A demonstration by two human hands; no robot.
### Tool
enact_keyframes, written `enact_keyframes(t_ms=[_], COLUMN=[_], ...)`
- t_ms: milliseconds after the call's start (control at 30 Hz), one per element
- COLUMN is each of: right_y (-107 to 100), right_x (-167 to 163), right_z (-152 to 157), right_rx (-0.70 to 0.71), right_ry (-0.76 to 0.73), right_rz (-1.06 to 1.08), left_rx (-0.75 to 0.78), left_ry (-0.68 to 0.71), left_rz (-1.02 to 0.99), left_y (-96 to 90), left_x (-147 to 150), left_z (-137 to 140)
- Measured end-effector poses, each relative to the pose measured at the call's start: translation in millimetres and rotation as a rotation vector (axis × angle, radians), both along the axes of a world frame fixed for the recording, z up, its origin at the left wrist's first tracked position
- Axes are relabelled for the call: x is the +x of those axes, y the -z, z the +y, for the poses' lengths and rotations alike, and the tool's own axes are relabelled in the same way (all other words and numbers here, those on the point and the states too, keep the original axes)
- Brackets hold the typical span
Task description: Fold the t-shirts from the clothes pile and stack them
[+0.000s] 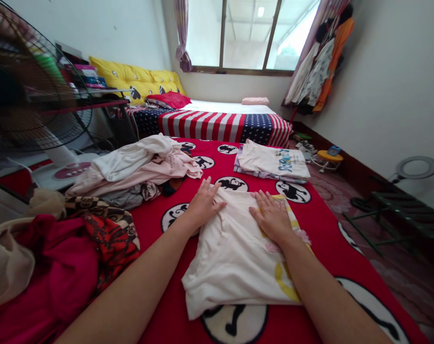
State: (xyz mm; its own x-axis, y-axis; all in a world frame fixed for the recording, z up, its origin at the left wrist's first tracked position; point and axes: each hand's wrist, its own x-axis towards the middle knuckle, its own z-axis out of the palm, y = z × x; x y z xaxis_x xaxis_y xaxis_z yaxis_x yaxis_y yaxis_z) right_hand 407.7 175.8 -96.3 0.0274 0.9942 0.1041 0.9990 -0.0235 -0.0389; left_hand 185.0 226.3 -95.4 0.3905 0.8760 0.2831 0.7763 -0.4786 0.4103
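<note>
Farthest left of the white garment, and beyond it, stood a fan (5,88) in a wire cage, its blades blurred. A beige cloth (11,267) lay left of the white garment, at the near end, with a magenta cloth (69,267) against it. A red patterned cloth (111,246) came next, closer to the white garment but apart from it. Beyond these, to the white garment's far left, a loose pile of pale clothes (131,157) lay crumpled, white over pink, with grey cloth at its near side. Farther beyond the white garment were a yellow cushion (120,76) and a bed (206,124) with a striped and starred cover.

The left hand (203,204) lay released on the far left corner of the white garment (234,251), palm down, fingers spread. The white garment itself was spread out on a red blanket (327,227) with round black-and-white motifs, its yellow and pink print along the right side. The right hand (272,217) rested released too, flat on the white garment's far right part.

Beyond the white garment and slightly right, apart from it, sat a folded stack (270,160), a pale top with blue lettering uppermost. Well to the right of the white garment stood a round orange stool (327,156) and, nearer, a dark slatted bench (413,212).
</note>
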Motion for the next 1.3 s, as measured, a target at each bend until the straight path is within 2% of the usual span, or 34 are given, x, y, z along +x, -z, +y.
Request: enact_keyframes(t_ms=[167,300,367,467,533,567,667,767,867,933,1000,1067,1133,1233,1300], right_y=[0.1,-0.2,-0.1,1.0,2.1,2.6,3.4,3.1,2.6,2.3,1.9,1.6,1.6,3.0,4.3], right_x=[-0.6,0.0,0.5,1.6,2.3,2.6,2.9,2.4,1.7,1.5,1.6,2.2,3.0,3.5,3.5], right_z=[-0.3,-1.0,-1.1,-0.8,-0.5,-0.2,0.2,0.1,-0.5,-1.0,-1.4,-1.8,-1.9,-2.0,-1.3], right_rx=[0.011,0.022,0.030,0.039,0.043,0.042,0.037,0.035,0.036,0.041,0.047,0.053,0.050,0.047,0.067], right_ry=[-0.004,-0.012,-0.013,-0.020,-0.025,-0.026,-0.022,-0.020,-0.019,-0.021,-0.025,-0.030,-0.037,-0.038,-0.046], right_rz=[0.012,0.039,0.052,0.067,0.071,0.072,0.071,0.067,0.065,0.069,0.076,0.080,0.083,0.109,0.161], left_rx=[0.072,-0.041,-0.153,-0.329,-0.387,-0.397,-0.365,-0.397,-0.423,-0.348,-0.215,-0.066,0.040,0.052,0.047], left_ry=[-0.074,-0.040,0.067,0.328,0.496,0.536,0.518,0.462,0.475,0.487,0.439,0.369,0.341,0.275,0.202], left_rz=[-0.117,-0.132,-0.146,-0.110,-0.026,0.032,0.187,0.284,0.379,0.441,0.422,0.293,0.181,0.225,0.251], left_y=[-10.5,-30.5,-43.5,-58.3,-60.6,-59.6,-53.6,-56.9,-74.2,-85.9,-89.3,-79.7,-58.3,-18.3,1.7], left_x=[-5.5,-15.5,-25.7,-41.1,-48.3,-50.9,-56.3,-60.5,-56.6,-43.2,-21.6,2.1,20.1,28.1,23.8], left_z=[-7.8,-22.7,-36.5,-69.4,-95.0,-106.9,-134.3,-146.9,-146.5,-139.4,-126.8,-109.9,-92.2,-74.6,-72.0])
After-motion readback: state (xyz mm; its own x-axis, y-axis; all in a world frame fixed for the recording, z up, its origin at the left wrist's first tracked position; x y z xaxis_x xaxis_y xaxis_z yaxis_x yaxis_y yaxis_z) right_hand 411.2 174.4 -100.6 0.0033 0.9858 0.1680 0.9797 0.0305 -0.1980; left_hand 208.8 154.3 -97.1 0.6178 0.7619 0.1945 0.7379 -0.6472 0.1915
